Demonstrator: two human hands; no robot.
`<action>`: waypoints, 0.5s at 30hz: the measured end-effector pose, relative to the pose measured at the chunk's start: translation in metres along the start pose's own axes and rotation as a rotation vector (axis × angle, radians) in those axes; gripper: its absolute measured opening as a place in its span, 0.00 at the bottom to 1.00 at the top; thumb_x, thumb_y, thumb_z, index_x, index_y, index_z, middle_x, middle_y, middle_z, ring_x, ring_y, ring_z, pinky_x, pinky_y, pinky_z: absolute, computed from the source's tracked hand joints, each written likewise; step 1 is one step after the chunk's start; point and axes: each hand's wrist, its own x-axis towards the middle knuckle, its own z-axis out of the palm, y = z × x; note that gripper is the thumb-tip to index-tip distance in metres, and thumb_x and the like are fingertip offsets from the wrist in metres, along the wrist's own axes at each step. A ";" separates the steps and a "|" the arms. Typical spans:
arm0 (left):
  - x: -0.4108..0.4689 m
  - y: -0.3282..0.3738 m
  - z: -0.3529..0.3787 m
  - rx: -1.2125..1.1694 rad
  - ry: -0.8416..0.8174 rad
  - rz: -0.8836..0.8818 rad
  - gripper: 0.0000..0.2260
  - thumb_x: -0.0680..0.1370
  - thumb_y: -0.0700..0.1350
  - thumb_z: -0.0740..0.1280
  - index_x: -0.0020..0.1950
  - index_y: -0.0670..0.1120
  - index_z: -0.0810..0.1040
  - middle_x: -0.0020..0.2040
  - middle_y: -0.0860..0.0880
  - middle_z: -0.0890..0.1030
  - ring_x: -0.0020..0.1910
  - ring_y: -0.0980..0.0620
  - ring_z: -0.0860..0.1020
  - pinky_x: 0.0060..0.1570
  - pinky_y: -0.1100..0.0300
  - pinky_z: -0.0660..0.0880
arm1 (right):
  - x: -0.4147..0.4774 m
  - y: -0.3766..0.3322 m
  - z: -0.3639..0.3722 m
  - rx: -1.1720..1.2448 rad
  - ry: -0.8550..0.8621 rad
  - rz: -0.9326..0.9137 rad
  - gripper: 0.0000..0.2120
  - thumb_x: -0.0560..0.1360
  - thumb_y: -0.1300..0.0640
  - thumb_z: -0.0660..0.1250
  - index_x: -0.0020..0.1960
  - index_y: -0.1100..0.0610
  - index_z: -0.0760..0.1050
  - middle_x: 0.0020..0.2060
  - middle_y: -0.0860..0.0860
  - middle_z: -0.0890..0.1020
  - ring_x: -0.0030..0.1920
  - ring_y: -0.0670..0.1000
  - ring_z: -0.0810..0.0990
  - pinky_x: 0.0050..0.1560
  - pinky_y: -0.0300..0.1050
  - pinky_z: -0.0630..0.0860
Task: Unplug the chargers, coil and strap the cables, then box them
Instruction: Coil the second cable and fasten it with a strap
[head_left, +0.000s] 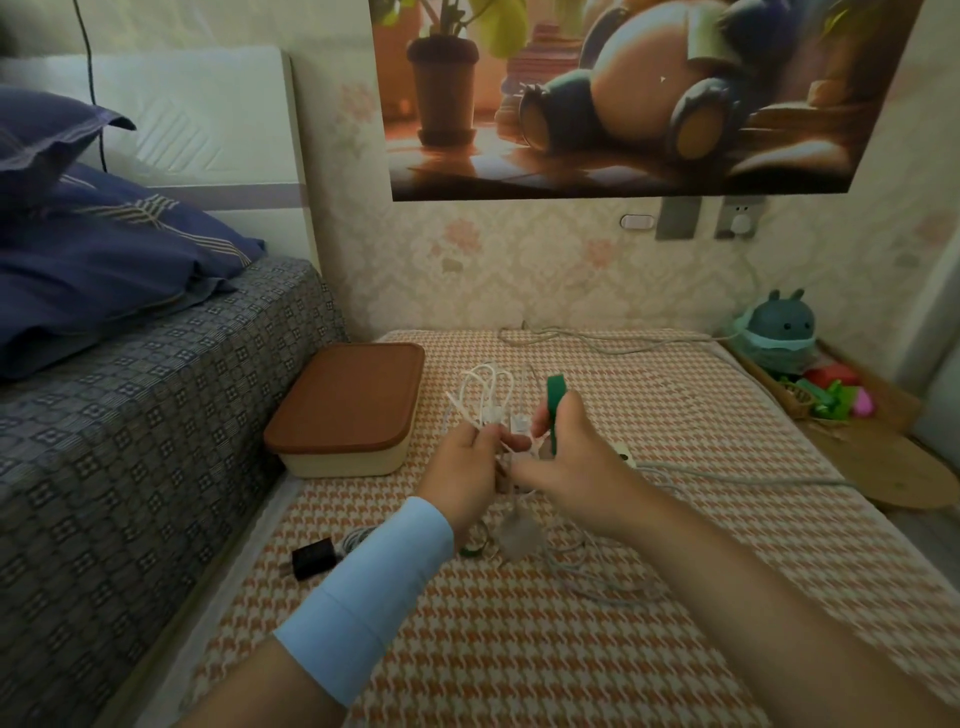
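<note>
My left hand (464, 464) pinches a coiled white cable (483, 397), its loops standing up above the fingers. My right hand (569, 457) holds a green strap (556, 410) upright next to the coil. Both hands hover over the orange houndstooth mat (597, 649). A white charger block (518, 535) hangs blurred below the hands. A black charger (310, 560) with its coiled cable lies on the mat beside my left sleeve. The cream box with a brown lid (349, 408) sits closed to the left. A white power strip (621, 456) peeks out behind my right hand.
Loose grey cables (602, 577) trail over the mat, one running right toward the wall socket (740, 221). A bed with a patterned cover (130, 415) borders the left. A wooden tray (883, 447) with a plush toy (782, 330) stands at right.
</note>
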 end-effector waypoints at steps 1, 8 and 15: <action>0.002 -0.001 -0.004 -0.040 -0.030 -0.024 0.14 0.84 0.46 0.58 0.53 0.38 0.77 0.40 0.43 0.84 0.39 0.43 0.80 0.41 0.51 0.76 | 0.003 0.000 -0.005 0.093 0.039 0.018 0.15 0.77 0.54 0.68 0.53 0.53 0.62 0.46 0.52 0.67 0.41 0.48 0.68 0.41 0.42 0.69; -0.008 -0.002 -0.008 0.212 -0.437 0.132 0.13 0.85 0.46 0.57 0.42 0.45 0.72 0.30 0.52 0.76 0.29 0.53 0.72 0.36 0.57 0.73 | 0.013 -0.002 -0.011 0.091 0.251 0.044 0.23 0.72 0.37 0.73 0.49 0.51 0.66 0.40 0.46 0.70 0.38 0.45 0.70 0.40 0.42 0.67; -0.006 -0.003 -0.007 0.247 -0.552 0.207 0.11 0.82 0.48 0.64 0.42 0.45 0.76 0.35 0.50 0.80 0.32 0.54 0.75 0.37 0.61 0.73 | 0.018 0.003 -0.016 0.223 0.302 0.105 0.14 0.75 0.61 0.69 0.46 0.51 0.63 0.43 0.54 0.82 0.39 0.51 0.75 0.36 0.48 0.70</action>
